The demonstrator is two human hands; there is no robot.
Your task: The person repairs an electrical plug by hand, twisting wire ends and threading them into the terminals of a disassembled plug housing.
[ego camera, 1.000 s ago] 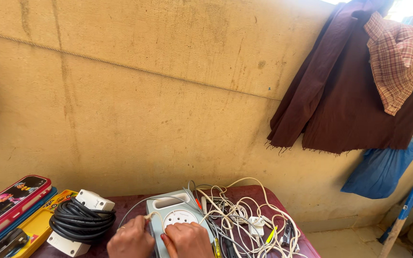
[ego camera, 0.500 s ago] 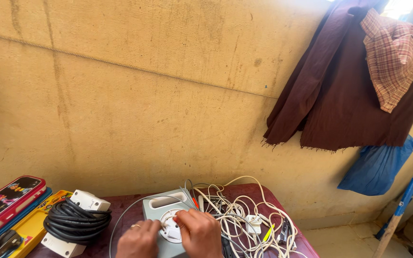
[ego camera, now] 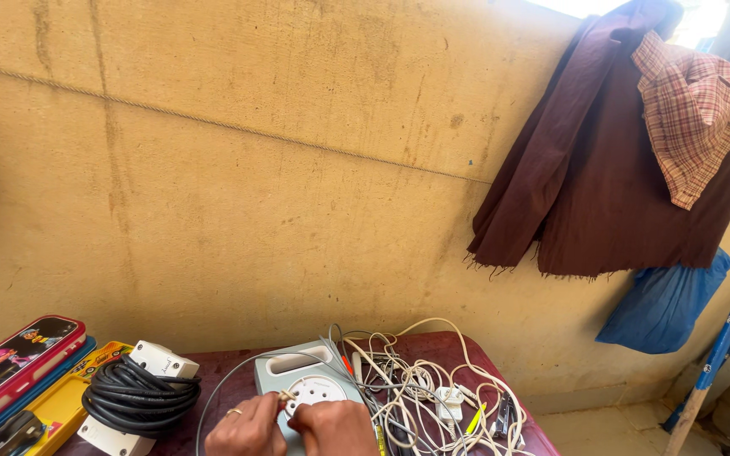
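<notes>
Both hands (ego camera: 293,426) slid lower, together on grey socket box (ego camera: 306,384) (maroon table (ego camera: 458,350), tan wall).

Both hands, left hand (ego camera: 247,429) & right hand (ego camera: 335,431), cut off by bottom edge; socket box (ego camera: 306,382) lower part hidden; fingertip item too small to ID.
</notes>
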